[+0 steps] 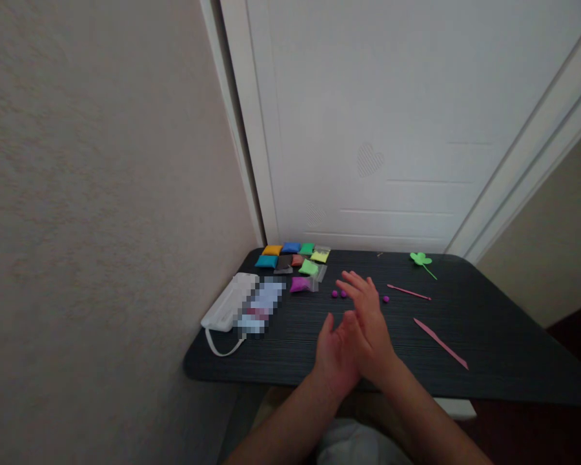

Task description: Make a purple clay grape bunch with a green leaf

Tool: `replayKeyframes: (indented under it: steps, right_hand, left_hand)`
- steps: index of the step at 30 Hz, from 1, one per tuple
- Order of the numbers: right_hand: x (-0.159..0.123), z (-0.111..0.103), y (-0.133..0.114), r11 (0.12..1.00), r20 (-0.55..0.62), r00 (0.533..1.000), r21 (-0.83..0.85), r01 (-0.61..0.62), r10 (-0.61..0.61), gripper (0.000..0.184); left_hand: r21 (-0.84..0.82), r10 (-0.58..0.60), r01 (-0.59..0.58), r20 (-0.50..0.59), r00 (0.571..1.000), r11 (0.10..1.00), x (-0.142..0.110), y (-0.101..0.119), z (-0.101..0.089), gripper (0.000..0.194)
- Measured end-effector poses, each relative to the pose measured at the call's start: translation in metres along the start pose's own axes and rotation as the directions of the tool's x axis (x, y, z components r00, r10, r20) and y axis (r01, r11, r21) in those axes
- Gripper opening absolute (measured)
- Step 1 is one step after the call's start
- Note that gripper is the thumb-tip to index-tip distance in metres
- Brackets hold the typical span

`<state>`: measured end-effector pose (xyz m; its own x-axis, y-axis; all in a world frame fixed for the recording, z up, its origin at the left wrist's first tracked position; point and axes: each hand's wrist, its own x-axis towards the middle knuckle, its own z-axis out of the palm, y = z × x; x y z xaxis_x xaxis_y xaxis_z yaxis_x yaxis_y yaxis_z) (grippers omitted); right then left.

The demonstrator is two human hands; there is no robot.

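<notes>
Over the front of the dark table, my two hands meet palm against palm. Underneath is my left hand (334, 355), palm up, thumb stretched away; its other fingers are mostly covered. Across it lies my right hand (372, 326) with fingers extended and slightly spread. Anything between the palms is hidden. Just beyond my fingers are small purple clay balls: one ball (334, 294) to the left, another ball (343, 294) partly behind the right fingertips, and a third ball (386, 299) to the right. A bag of purple clay (300, 284) lies farther left.
Several clay packets, including a blue packet (291, 247), sit at the back left. A white case (230, 302) and a blurred phone-like object (264, 307) with a cable are nearer. Right: a green clover shape (420, 259), a thin pink tool (409, 292), a pink knife-shaped tool (439, 341).
</notes>
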<state>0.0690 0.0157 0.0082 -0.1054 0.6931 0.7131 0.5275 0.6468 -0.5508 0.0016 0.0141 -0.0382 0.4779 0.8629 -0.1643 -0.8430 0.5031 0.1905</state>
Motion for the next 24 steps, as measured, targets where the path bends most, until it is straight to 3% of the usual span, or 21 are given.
replayKeyframes:
  steps: [3,7,11,16,24]
  right_hand:
    - [-0.002,-0.021,0.002,0.991,-0.132,0.990,0.130,-0.040,0.057,0.035]
    - [-0.019,-0.038,0.014,0.982,-0.258,0.953,0.142,-0.124,0.158,0.026]
    - [-0.050,-0.035,0.029,0.976,-0.094,0.972,0.055,-0.213,0.217,0.020]
    - [-0.073,-0.016,0.031,0.974,0.160,0.967,-0.144,-0.175,0.197,0.016]
    - [-0.073,0.003,0.036,0.951,0.231,0.925,-0.140,-0.275,0.301,0.018]
  left_hand:
    - [-0.046,-0.053,0.052,-0.005,0.999,0.998,0.003,0.004,-0.004,0.039]
    - [-0.083,-0.006,0.004,-0.031,0.999,0.997,0.005,0.005,-0.004,0.037]
    - [-0.075,0.022,-0.026,-0.064,0.998,0.997,0.006,0.005,-0.005,0.036]
    - [0.058,0.109,-0.100,-0.163,0.981,0.993,0.011,0.004,-0.008,0.035]
    - [0.226,0.178,-0.132,-0.193,0.965,0.965,0.019,0.004,-0.024,0.036]
